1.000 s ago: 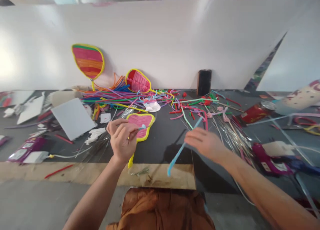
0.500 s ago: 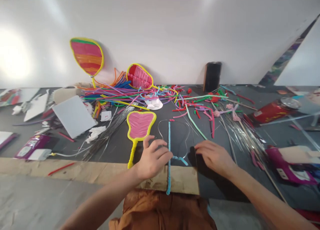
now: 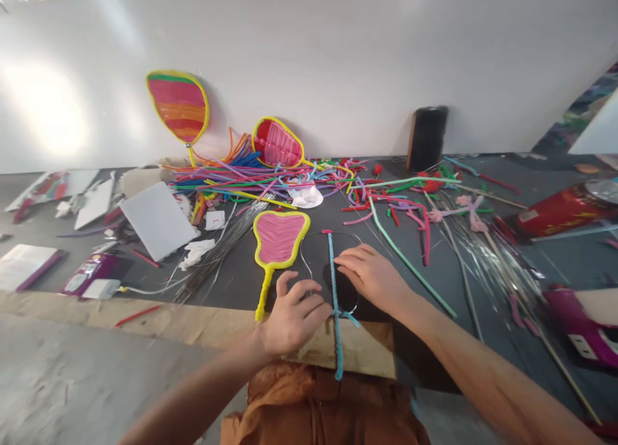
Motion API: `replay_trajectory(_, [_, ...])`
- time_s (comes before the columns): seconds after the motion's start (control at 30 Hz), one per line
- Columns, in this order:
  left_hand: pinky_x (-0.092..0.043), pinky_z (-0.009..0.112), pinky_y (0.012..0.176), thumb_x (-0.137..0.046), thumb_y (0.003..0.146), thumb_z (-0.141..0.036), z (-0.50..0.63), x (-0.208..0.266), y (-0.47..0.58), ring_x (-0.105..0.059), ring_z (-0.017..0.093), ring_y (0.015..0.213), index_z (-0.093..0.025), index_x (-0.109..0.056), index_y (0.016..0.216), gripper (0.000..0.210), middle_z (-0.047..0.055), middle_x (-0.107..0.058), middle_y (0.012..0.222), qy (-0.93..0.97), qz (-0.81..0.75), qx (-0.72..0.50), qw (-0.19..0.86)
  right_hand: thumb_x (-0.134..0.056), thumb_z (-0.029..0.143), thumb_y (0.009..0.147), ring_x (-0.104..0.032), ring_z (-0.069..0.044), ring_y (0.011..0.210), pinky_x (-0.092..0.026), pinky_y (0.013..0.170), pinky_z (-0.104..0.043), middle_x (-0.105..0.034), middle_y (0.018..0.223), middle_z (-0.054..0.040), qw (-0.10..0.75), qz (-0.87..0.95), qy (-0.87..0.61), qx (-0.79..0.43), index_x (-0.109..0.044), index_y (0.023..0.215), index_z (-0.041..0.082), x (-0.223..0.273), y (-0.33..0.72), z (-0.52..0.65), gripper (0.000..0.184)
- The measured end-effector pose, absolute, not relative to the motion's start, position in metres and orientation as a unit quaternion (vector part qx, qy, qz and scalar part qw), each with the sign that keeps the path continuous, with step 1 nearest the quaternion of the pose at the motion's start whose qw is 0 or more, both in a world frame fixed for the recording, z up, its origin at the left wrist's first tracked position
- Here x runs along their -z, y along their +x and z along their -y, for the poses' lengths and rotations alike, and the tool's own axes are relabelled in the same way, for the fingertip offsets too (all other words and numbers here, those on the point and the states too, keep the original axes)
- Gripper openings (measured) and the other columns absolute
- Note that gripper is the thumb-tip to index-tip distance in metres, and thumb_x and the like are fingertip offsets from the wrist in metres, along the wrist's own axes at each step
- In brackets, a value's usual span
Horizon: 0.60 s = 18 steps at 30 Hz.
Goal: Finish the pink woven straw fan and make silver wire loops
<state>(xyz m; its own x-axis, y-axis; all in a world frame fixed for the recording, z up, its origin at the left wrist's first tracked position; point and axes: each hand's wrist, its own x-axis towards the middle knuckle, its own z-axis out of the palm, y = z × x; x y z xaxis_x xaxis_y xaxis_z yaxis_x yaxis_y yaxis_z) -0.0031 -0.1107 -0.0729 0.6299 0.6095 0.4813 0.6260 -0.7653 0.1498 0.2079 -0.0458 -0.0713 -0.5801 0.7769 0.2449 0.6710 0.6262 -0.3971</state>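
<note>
I see both hands at a blue pipe cleaner (image 3: 335, 287), just right of the pink fan (image 3: 280, 239).
The left hand (image 3: 297, 319), below and right of the fan, has loosely curled fingers; its tips meet a short blue tie (image 3: 351, 319) across the pipe cleaner, but whether they pinch it I cannot tell. Farther right of the fan, the right hand (image 3: 374, 277) lies beside the pipe cleaner's upper part, its underside hidden from me, so I can't say if it grasps anything. The wire loop (image 3: 302, 255) right of the fan is faint against the dark desk (image 3: 236, 290), partly covered by the right hand. Far right of the fan, my view cuts off a red can (image 3: 564, 210).
</note>
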Motion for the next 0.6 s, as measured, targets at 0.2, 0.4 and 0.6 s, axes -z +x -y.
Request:
replay_trajectory(0.2, [-0.02, 0.045, 0.1, -0.053, 0.083, -0.011, 0.116, 0.075, 0.0, -0.053, 0.016, 0.097, -0.023, -0.062, 0.087, 0.015, -0.003, -0.067, 0.074, -0.905, 0.33, 0.269, 0.007, -0.05, 0.03, 0.089, -0.052, -0.02, 0.082, -0.038, 0.073, -0.032, -0.066, 0.079, -0.0049, 0.114, 0.893, -0.424, -0.101, -0.068, 0.096, 0.023, 0.07, 0.192, 0.041, 0.02])
replay_trajectory(0.4, [-0.018, 0.045, 0.102, -0.05, 0.084, -0.009, 0.116, 0.07, 0.002, -0.054, 0.016, 0.096, -0.024, -0.061, 0.085, 0.019, -0.003, -0.066, 0.071, -0.914, 0.312, 0.26, 0.014, -0.048, 0.024, 0.089, -0.051, -0.02, 0.081, -0.037, 0.076, -0.032, -0.065, 0.08, -0.007, 0.099, 0.898, -0.42, -0.089, -0.068, 0.091, 0.019, 0.071, 0.188, 0.038, 0.02])
replay_trajectory(0.6, [-0.014, 0.044, 0.105, -0.052, 0.085, -0.014, 0.117, 0.073, 0.003, -0.053, 0.015, 0.097, -0.025, -0.061, 0.085, 0.014, -0.005, -0.064, 0.07, -0.92, 0.303, 0.247, 0.022, -0.047, 0.023, 0.09, -0.05, -0.021, 0.081, -0.038, 0.076, -0.033, -0.064, 0.081, -0.0077, 0.121, 0.898, -0.416, -0.082, -0.068, 0.09, 0.019, 0.077, 0.188, 0.038, 0.022])
